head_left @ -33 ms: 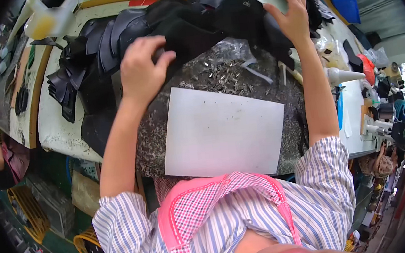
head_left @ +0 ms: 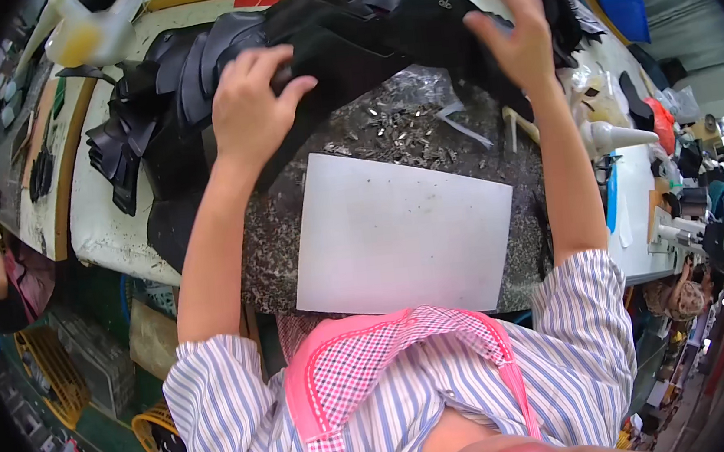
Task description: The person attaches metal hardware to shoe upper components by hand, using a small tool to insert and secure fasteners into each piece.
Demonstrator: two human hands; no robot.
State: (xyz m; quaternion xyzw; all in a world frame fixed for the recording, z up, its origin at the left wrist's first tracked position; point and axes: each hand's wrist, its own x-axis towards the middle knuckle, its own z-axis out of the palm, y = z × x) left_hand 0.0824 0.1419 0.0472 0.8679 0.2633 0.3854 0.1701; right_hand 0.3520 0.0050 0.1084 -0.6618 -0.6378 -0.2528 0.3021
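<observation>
Black leather-like cut pieces (head_left: 190, 68) lie in overlapping stacks across the far side of the work table. My left hand (head_left: 255, 106) is at the near edge of these pieces, fingers bent and thumb held apart. At the right end of the pile, my right hand (head_left: 523, 40) hovers near a black piece (head_left: 430, 23) with a small pale mark; its thumb and fingers are spread. Neither hand visibly grips anything. Between my forearms, a white rectangular board (head_left: 404, 232) rests on a speckled dark slab (head_left: 274, 265).
Small metal bits (head_left: 392, 131) and clear plastic scraps (head_left: 461, 121) litter the slab beyond the board. A white cone-shaped nozzle (head_left: 619, 137) stands right of my right forearm. Another person (head_left: 4, 269) works at far left. Yellow baskets (head_left: 50, 378) sit on the floor.
My right hand has shifted slightly, its fingers bending a little more. My left hand stays over almost the same place. The view has moved very slightly.
</observation>
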